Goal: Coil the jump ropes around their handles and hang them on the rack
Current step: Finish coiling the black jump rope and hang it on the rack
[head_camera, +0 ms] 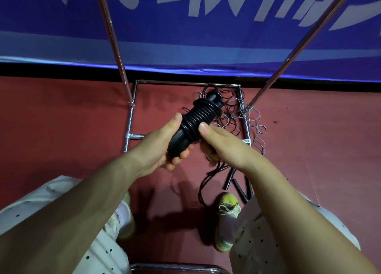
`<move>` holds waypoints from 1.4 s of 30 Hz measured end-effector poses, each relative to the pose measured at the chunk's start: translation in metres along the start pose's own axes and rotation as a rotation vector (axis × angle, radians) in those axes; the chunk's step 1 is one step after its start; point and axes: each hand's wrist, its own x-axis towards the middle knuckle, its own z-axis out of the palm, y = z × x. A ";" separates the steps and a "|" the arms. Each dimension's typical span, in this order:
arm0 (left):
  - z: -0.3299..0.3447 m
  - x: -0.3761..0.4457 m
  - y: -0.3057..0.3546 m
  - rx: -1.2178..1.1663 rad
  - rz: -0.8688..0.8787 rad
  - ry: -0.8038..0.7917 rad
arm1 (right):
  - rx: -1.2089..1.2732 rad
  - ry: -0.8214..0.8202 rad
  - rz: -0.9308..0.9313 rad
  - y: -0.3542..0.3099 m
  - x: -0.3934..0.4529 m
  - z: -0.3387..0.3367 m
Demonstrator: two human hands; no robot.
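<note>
Right above the rack's floor frame (132, 116), we've got the black jump rope (195, 116) held up between both hands, its cord wound in tight turns round the paired handles. Our left hand (165, 143) is wrapped round the lower end of the handles, fingers curled underneath. Our right hand (218, 141) sits just beside the coil, thumb pressing on the last turns; the fingers are hidden behind, so we can't tell if they're pinching the loose tail.

Biggest risk, we reckon: that tail isn't tucked, so if the thumb lifts, the turns spring loose and it all unwinds. More ropes (237, 112) lie tangled on the floor (61, 119) by the rack's right pole (288, 52), near our shoe (227, 209), so stepping forward could snag a foot.
</note>
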 end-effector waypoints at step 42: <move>-0.025 0.019 -0.009 0.286 0.219 0.436 | -0.026 0.025 0.091 -0.006 -0.003 -0.003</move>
